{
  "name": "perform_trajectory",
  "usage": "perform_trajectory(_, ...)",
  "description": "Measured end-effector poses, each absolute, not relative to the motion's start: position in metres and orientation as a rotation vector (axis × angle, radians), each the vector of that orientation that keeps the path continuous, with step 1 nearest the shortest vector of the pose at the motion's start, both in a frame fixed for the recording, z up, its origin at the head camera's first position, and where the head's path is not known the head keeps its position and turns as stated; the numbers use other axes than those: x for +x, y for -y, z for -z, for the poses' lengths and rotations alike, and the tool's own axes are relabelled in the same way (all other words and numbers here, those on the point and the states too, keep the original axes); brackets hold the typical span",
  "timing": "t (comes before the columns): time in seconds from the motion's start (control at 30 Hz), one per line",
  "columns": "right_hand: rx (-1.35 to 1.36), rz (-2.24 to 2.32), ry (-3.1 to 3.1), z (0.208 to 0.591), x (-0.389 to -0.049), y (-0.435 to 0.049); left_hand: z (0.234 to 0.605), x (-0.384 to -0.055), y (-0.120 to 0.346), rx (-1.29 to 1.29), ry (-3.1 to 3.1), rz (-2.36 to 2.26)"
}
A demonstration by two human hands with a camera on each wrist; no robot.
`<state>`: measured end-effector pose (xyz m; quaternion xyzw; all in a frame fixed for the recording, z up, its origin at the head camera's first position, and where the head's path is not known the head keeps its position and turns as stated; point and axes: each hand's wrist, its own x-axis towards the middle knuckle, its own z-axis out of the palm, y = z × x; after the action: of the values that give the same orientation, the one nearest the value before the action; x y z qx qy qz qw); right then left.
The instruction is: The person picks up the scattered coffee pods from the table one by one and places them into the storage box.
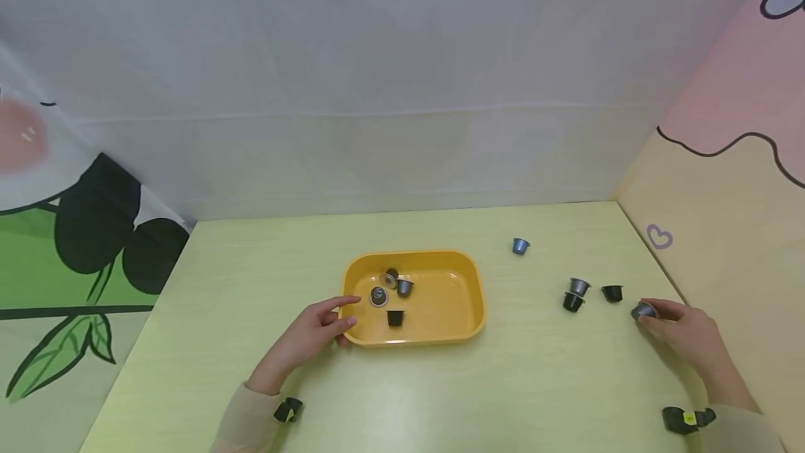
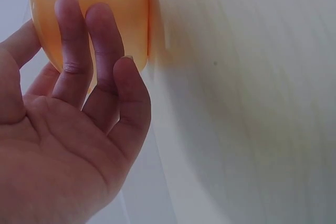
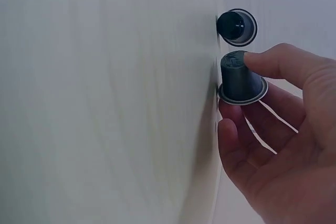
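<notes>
At the left end of a yellow tray (image 1: 440, 340), my left hand (image 1: 309, 333) holds the rim. Its thumb and index finger reach over the edge, while other fingers lie against the outer wall, seen in the left wrist view. Far to the right, my right hand (image 1: 688, 334) pinches a grey-blue coffee capsule (image 3: 241, 80) between thumb and fingers, close over the table. The capsule's rim faces down in the right wrist view. Inside the tray are several capsules, among them a black one (image 1: 395, 318) and a grey one (image 1: 405, 288).
Between tray and right hand lie a blue capsule (image 1: 520, 246), a silver capsule (image 1: 579, 286) against a black capsule (image 1: 573, 302), and another black capsule (image 1: 612, 293). A white cloth wall (image 1: 402, 159) stands behind the pale table (image 1: 251, 264); a printed panel (image 1: 742, 250) borders the right side.
</notes>
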<state>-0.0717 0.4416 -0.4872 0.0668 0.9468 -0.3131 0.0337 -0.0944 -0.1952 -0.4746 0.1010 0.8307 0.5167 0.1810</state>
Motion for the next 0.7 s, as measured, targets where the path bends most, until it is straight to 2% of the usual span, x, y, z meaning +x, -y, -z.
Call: perform_trajectory(0.7,0.242,0.970,-3.043,0.465,-0.071,-0.435,0.473,-0.093,0.193,0.276,-2.343,-1.484)
